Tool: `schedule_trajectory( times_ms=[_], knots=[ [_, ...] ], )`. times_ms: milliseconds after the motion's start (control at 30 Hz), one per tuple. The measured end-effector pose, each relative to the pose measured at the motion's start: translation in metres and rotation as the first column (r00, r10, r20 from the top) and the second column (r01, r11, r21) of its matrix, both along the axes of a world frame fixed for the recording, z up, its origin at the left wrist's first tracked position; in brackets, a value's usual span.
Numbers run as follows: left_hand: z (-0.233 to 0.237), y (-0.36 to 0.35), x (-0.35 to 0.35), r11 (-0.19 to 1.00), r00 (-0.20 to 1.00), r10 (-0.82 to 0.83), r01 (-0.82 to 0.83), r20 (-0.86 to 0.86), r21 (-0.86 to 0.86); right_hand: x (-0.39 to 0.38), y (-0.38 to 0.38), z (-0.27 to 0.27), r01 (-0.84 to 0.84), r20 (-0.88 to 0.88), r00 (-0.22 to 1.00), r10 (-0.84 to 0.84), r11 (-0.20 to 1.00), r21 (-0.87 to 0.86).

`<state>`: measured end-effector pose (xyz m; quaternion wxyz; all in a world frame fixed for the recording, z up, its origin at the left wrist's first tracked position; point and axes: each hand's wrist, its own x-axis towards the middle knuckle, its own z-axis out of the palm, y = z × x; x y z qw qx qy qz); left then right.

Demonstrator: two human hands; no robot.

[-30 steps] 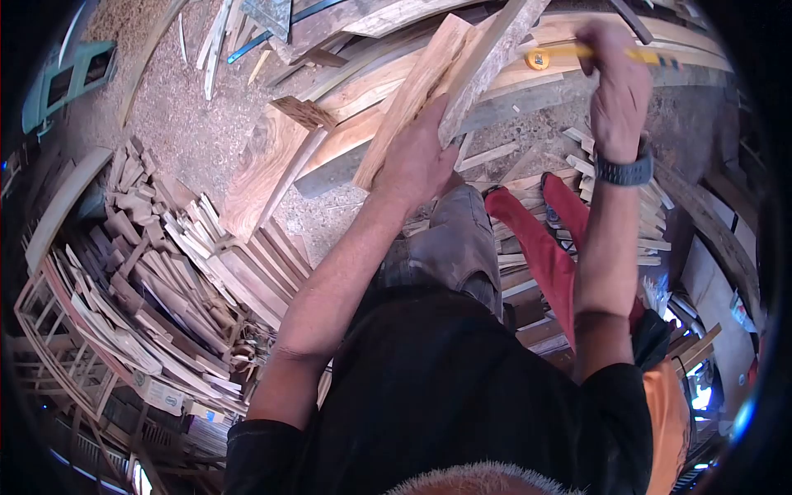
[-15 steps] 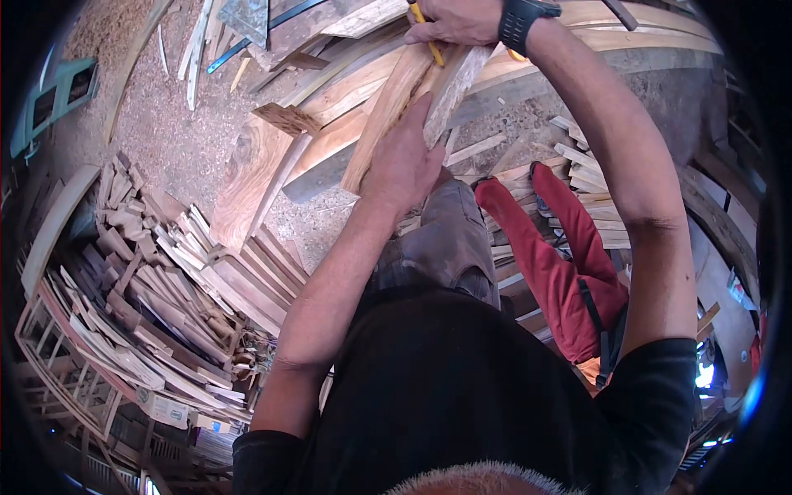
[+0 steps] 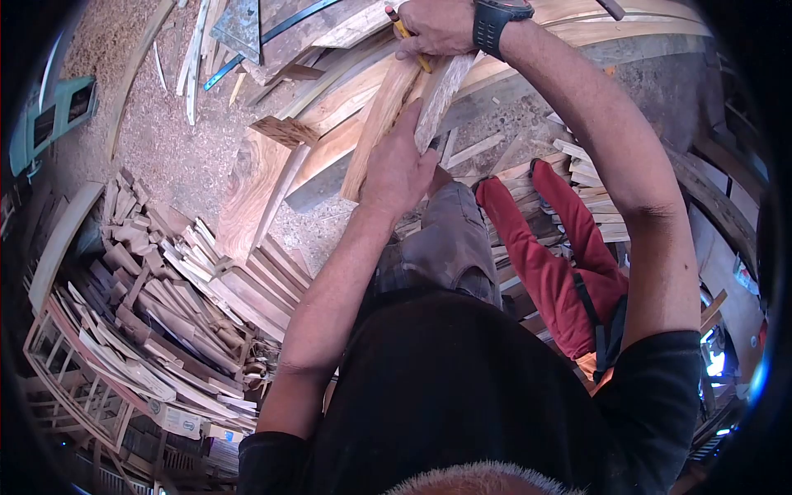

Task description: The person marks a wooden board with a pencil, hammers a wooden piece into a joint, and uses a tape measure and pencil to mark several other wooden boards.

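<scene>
My right hand (image 3: 439, 29), with a watch (image 3: 492, 23) on its wrist, is closed around a yellow pencil (image 3: 400, 25). The pencil's lower end reaches the far end of a wooden board (image 3: 381, 124). On the near part of that board lies my left hand (image 3: 398, 169), its thumb and pointing finger showing and the other fingers mostly hidden. It grips the board, the finger stretched along the gap beside a second, paler wooden piece (image 3: 445, 89). Beneath them run long curved planks (image 3: 330, 153). A short dark wood block (image 3: 285, 130) sits to the left.
Stacked wood offcuts (image 3: 157, 289) fill the lower left. A blue metal strip (image 3: 293, 21) and a grey plate (image 3: 238, 29) lie at the upper left. To my right are another person's red trousers (image 3: 549, 247), close by. A green machine (image 3: 54, 124) stands far left.
My right hand has shifted left and slightly up along with the pencil. The pencil's lower end has moved left across the board's far end. My left hand has barely moved.
</scene>
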<state>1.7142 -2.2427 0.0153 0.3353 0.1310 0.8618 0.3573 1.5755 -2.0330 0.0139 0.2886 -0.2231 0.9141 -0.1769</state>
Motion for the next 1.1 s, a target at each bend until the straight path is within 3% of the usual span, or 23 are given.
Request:
schedule_trajectory(
  times_ms=[167,300,433,567,667,767,800,833,900,967,1033,1067,1100],
  knots=[
    [0.002,0.001,0.0,1.0,1.0,0.002,-0.002,0.01,-0.008,-0.003,0.0,-0.004,0.046,0.034,0.998,-0.049,0.996,0.075],
    [-0.006,-0.001,0.003,0.999,0.995,0.006,-0.001,-0.102,0.05,0.001,0.001,-0.012,0.033,-0.032,0.999,-0.034,0.999,-0.015],
    [0.003,0.001,0.0,1.0,1.0,0.008,-0.008,0.002,0.002,-0.001,-0.001,-0.026,-0.009,-0.129,0.991,0.019,0.997,0.075],
    [0.004,0.002,-0.001,1.0,1.0,-0.002,0.002,-0.006,-0.008,-0.001,0.002,-0.033,-0.039,-0.086,0.996,0.039,0.999,-0.007],
    [-0.002,0.0,-0.001,1.0,1.0,-0.008,0.008,-0.016,0.002,0.007,0.0,-0.021,0.047,-0.234,0.971,-0.042,0.999,0.017],
    [0.01,0.005,-0.004,0.999,0.993,0.01,-0.004,0.12,-0.054,0.015,0.002,-0.004,0.111,-0.296,0.945,-0.137,0.989,-0.102],
    [0.009,0.006,-0.003,0.999,0.993,0.008,-0.001,0.121,-0.052,0.016,0.006,0.021,0.202,-0.159,0.958,-0.237,0.957,-0.21],
    [0.008,0.005,-0.002,0.999,0.994,0.015,-0.012,0.108,-0.036,0.016,0.011,0.007,0.221,-0.291,0.909,-0.298,0.937,-0.271],
    [0.008,0.005,-0.002,0.999,0.995,0.027,-0.025,0.095,-0.021,0.043,0.03,0.081,0.495,0.159,0.857,-0.49,0.698,-0.518],
    [0.009,0.003,-0.003,1.0,0.998,0.017,-0.017,0.068,-0.004,0.084,0.038,0.067,0.512,0.155,0.722,-0.675,0.37,-0.775],
    [0.01,-0.001,-0.007,1.0,0.998,0.007,-0.007,0.056,0.005,0.126,0.056,0.067,0.37,-0.244,0.562,-0.79,0.504,-0.78],
    [0.01,-0.004,-0.009,1.0,0.999,-0.002,0.002,0.043,0.013,0.146,0.049,0.058,0.412,-0.027,0.376,-0.926,0.193,-0.89],
    [0.011,-0.007,-0.012,1.0,0.999,-0.008,0.008,0.045,0.01,0.166,0.041,0.045,0.384,0.221,0.179,-0.959,-0.139,-0.913]
  ],
)
